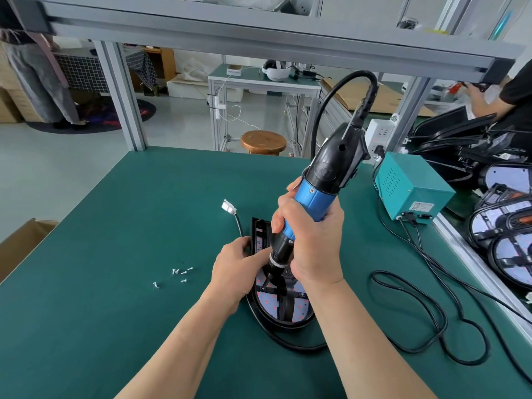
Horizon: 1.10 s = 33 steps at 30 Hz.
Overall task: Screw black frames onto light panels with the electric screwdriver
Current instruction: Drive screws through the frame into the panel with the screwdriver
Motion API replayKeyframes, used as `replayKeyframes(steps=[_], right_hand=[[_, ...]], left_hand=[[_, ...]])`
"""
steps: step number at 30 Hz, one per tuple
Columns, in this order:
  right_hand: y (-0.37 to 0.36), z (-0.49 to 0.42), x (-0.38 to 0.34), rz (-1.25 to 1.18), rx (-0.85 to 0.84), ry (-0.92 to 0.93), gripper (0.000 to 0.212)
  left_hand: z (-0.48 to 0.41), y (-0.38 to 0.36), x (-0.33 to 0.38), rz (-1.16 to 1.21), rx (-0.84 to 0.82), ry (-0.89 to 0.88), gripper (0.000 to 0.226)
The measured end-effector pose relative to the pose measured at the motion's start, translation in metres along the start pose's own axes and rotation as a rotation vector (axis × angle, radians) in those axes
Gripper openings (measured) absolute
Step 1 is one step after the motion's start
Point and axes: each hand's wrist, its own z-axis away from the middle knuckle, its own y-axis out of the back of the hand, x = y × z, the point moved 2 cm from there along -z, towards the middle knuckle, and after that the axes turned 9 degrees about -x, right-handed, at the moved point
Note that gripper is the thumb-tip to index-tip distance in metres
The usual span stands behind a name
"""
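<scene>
The table (115, 283) is dark green. The screwdriver (315, 198) is bright blue in the middle and black at both ends. The frame (283, 326) is black. The light panel (269, 300) inside it is pale with little red dots. The screws (181, 273) are silver. The box (411, 191) is blue-green. The cord (299, 348) is black. The stool (263, 141) is brown.

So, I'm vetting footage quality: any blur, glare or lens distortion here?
Head view: wide-angle distortion splays the frame posts outward; light is soft and even, no glare on the green mat; electric screwdriver and loose screws are sharp.
</scene>
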Motion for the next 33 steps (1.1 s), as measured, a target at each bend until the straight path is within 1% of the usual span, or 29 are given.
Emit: replayKeyframes(steps=[2, 4, 8, 13, 15, 17, 19, 21, 22, 23, 24, 25, 26, 27, 28, 30, 33], right_hand=[[0.001, 0.000, -0.002, -0.010, -0.024, -0.018, 0.019], [0.001, 0.002, -0.004, -0.019, -0.045, -0.027, 0.023], [0.004, 0.003, -0.006, -0.024, 0.004, -0.013, 0.029], [0.005, 0.000, -0.016, -0.046, 0.016, -0.015, 0.023], [0.005, -0.009, -0.029, -0.064, 0.044, 0.033, 0.022], [0.007, -0.016, -0.042, -0.078, 0.108, 0.074, 0.020], [0.012, -0.018, -0.051, -0.092, 0.180, 0.101, 0.019], [0.018, -0.015, -0.055, -0.095, 0.239, 0.108, 0.019], [0.022, -0.012, -0.055, -0.091, 0.262, 0.102, 0.019], [0.025, -0.010, -0.055, -0.085, 0.282, 0.094, 0.019], [0.028, -0.007, -0.053, -0.080, 0.304, 0.085, 0.018], [0.031, -0.005, -0.052, -0.079, 0.324, 0.079, 0.018], [0.034, -0.003, -0.050, -0.079, 0.341, 0.074, 0.018], [0.036, -0.002, -0.049, -0.079, 0.356, 0.068, 0.017], [0.038, -0.001, -0.047, -0.082, 0.370, 0.059, 0.017], [0.040, 0.001, -0.043, -0.109, 0.390, 0.038, 0.015], [0.040, 0.003, -0.037, -0.153, 0.390, 0.008, 0.017]], left_hand=[[0.001, 0.000, 0.001, -0.014, -0.005, -0.007, 0.023], [0.002, 0.001, 0.003, -0.016, -0.012, -0.012, 0.026], [0.004, 0.002, 0.007, -0.023, -0.034, -0.012, 0.026], [0.005, 0.002, 0.005, -0.038, -0.032, -0.012, 0.025], [0.003, 0.003, 0.004, -0.037, -0.024, -0.007, 0.028], [0.003, 0.003, 0.002, -0.044, -0.014, 0.003, 0.033], [0.006, 0.003, 0.000, -0.100, -0.008, -0.001, 0.039], [0.011, 0.008, -0.001, -0.179, 0.067, -0.009, 0.047], [0.013, 0.015, -0.001, -0.187, 0.145, -0.021, 0.043], [0.017, 0.025, -0.002, -0.191, 0.246, -0.033, 0.033], [0.020, 0.038, -0.003, -0.250, 0.360, -0.036, 0.020], [0.024, 0.053, -0.004, -0.365, 0.464, -0.022, 0.010], [0.028, 0.068, -0.007, -0.505, 0.537, 0.000, 0.011], [0.031, 0.082, -0.010, -0.619, 0.560, 0.020, 0.014], [0.031, 0.093, -0.014, -0.692, 0.538, 0.038, 0.016], [0.029, 0.107, -0.019, -0.756, 0.438, 0.050, 0.017], [0.023, 0.111, -0.018, -0.846, 0.315, 0.066, 0.008]])
